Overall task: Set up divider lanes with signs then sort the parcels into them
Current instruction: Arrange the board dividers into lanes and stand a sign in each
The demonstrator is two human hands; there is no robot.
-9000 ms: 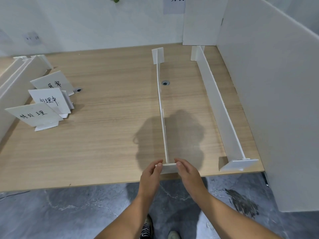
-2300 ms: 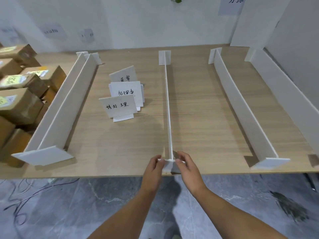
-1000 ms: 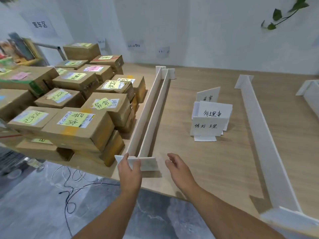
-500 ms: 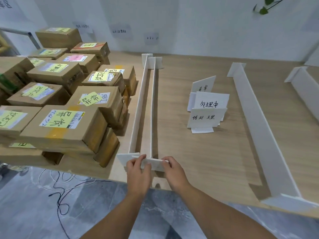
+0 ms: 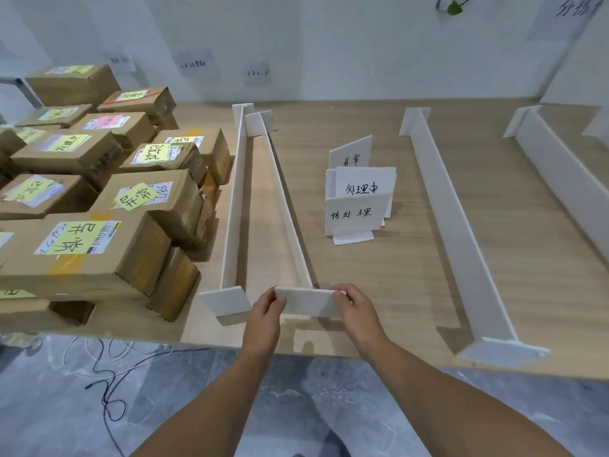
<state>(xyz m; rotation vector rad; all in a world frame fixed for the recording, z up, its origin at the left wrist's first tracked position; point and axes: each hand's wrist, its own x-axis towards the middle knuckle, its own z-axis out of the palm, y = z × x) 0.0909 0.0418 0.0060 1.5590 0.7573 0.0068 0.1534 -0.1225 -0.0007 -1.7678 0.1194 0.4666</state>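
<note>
A long white divider point(image 5: 286, 206) stands on edge on the wooden worktop point(image 5: 395, 275). Its near foot plate point(image 5: 308, 301) is at the front edge, directly ahead of the person. The long axis runs away from them toward 11 o'clock, closing on a second divider point(image 5: 233, 206) just beside it on the left.

The left hand point(image 5: 265, 310) pinches the plate's left end and the right hand point(image 5: 356, 308) pinches its right end. Both hands are equally near.

Three small handwritten signs point(image 5: 359, 196) stand at 1 o'clock, well apart from the held divider. Two more dividers point(image 5: 454, 225) stand at 2 o'clock. Labelled cardboard parcels point(image 5: 141, 206) are stacked at 9 to 10 o'clock.

To open a lane, the divider probably has to shift toward 3 o'clock. The far end would need to follow, to bring it parallel with the others.
</note>
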